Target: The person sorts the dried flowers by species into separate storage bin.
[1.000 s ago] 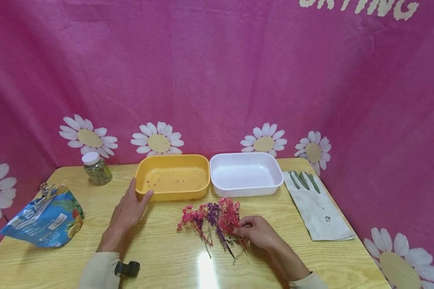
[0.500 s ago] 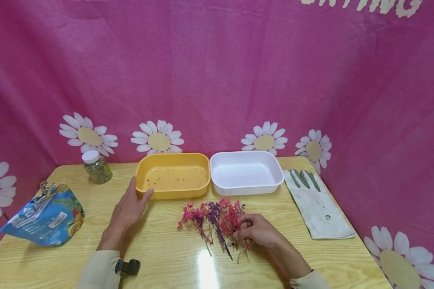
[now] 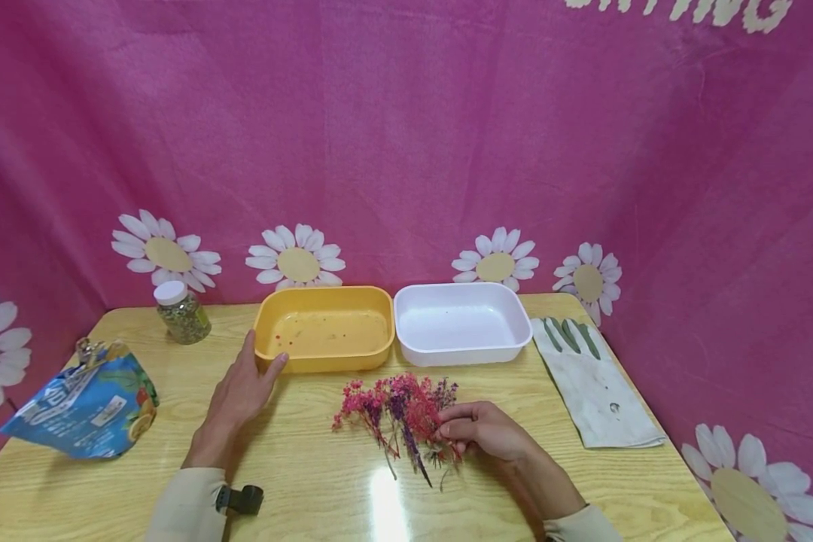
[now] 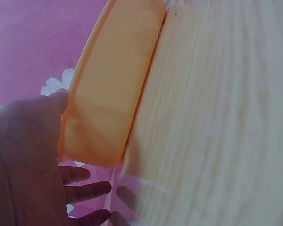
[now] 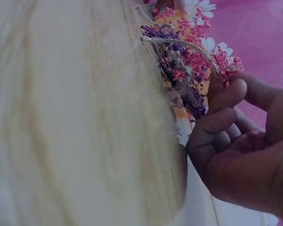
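Note:
My left hand (image 3: 239, 388) lies against the near left corner of a yellow plastic tub (image 3: 332, 364), its thumb on the near side. The left wrist view shows its other fingers straight and spread beside the tub's end. With thumb and fingertips my right hand (image 3: 484, 431) pinches a sprig of pink dried flowers (image 3: 423, 414) at the right of a small bunch. More pink dried flowers (image 3: 359, 403) and purple dried flowers (image 3: 412, 448) lie on the table to its left. The right wrist view shows a piece of twine (image 5: 188, 44) running to the pinching fingertips.
A white tub (image 3: 464, 357) stands against the yellow one, which holds a few small red bits. At right lies a white and green glove (image 3: 603, 399). A lidded jar (image 3: 186, 320) and a blue clipped bag (image 3: 88, 410) stand at left on the wooden table (image 3: 312, 482).
The pinched pink sprig shifts slightly and tilts left over the purple flowers as my right hand turns a little. My left hand stays at the yellow tub.

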